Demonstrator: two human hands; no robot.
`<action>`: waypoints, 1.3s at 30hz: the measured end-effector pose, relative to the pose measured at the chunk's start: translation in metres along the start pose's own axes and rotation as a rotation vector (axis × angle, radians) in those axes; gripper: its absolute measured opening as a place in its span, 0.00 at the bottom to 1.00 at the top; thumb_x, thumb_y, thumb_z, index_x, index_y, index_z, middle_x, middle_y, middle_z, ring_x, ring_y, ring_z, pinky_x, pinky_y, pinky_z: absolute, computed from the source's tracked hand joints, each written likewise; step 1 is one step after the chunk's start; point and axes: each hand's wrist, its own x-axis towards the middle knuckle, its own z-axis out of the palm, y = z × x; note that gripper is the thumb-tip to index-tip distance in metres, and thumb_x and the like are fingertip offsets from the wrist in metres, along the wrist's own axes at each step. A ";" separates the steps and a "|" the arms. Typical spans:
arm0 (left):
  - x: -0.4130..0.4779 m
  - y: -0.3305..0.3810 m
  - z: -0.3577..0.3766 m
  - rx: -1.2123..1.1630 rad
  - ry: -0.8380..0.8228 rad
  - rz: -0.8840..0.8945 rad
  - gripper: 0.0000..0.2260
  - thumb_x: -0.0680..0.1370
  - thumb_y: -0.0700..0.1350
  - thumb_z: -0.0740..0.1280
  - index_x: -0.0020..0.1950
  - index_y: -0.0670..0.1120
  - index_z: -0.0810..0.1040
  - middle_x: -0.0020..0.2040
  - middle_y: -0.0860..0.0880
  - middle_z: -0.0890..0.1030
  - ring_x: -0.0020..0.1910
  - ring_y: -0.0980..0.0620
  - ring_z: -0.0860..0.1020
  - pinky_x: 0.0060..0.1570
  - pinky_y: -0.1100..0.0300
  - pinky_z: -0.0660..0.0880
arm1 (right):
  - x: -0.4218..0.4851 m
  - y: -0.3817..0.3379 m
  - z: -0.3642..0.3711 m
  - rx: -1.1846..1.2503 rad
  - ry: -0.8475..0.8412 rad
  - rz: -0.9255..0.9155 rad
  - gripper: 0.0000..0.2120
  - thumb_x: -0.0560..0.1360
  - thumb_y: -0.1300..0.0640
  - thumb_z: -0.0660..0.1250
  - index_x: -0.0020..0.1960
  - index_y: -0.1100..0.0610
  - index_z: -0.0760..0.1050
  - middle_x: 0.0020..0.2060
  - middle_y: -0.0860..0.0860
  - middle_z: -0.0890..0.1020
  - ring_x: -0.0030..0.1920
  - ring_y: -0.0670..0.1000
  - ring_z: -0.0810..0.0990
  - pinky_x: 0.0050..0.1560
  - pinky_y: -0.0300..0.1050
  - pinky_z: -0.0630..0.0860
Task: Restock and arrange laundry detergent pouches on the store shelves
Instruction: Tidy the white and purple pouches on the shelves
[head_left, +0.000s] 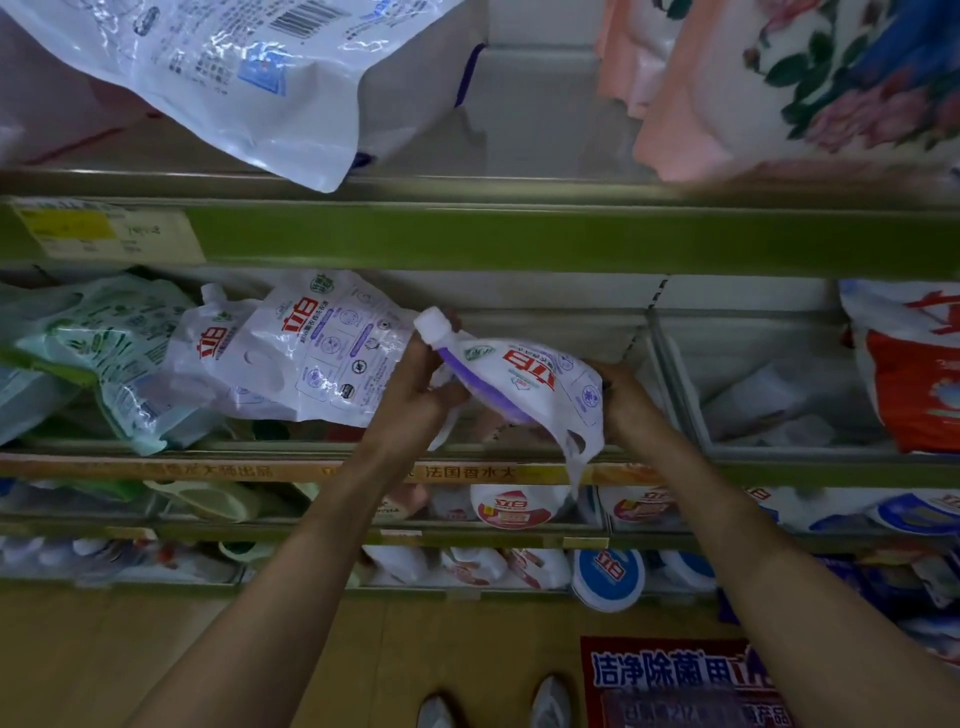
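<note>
Store shelf (519, 239); both hands grip white-purple pouch (524, 384), red "立白" logo.

The scene is dim and bluish. Glare streaks the glossy white pouch (244, 67) at the top left and the pouch (317, 348) lying on the middle shelf (519, 236). Wide-angle distortion bows the shelf edges. The pink flowered bag (779, 88) at the top right is smeared by motion blur, and the lower shelves and both side edges look soft. The shelf recess lies in shadow.
</note>
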 end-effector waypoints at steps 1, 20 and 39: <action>0.001 0.001 0.003 0.023 -0.040 -0.007 0.27 0.80 0.34 0.68 0.73 0.57 0.67 0.68 0.61 0.75 0.66 0.61 0.74 0.61 0.64 0.74 | -0.003 -0.002 -0.004 0.034 -0.015 0.032 0.12 0.81 0.69 0.60 0.46 0.57 0.77 0.40 0.49 0.79 0.40 0.45 0.77 0.45 0.42 0.75; 0.029 0.015 0.064 -0.005 -0.085 -0.014 0.19 0.77 0.47 0.73 0.67 0.45 0.76 0.53 0.52 0.86 0.50 0.56 0.86 0.42 0.65 0.81 | -0.061 0.019 -0.035 0.309 0.053 -0.020 0.08 0.78 0.53 0.69 0.53 0.43 0.73 0.44 0.37 0.84 0.47 0.33 0.82 0.40 0.32 0.79; 0.018 -0.005 0.041 -0.441 0.124 0.042 0.09 0.78 0.52 0.70 0.53 0.47 0.82 0.61 0.39 0.83 0.60 0.42 0.81 0.66 0.40 0.75 | -0.039 0.004 -0.052 0.375 0.299 -0.172 0.03 0.79 0.54 0.67 0.48 0.50 0.80 0.39 0.39 0.86 0.45 0.43 0.86 0.37 0.33 0.79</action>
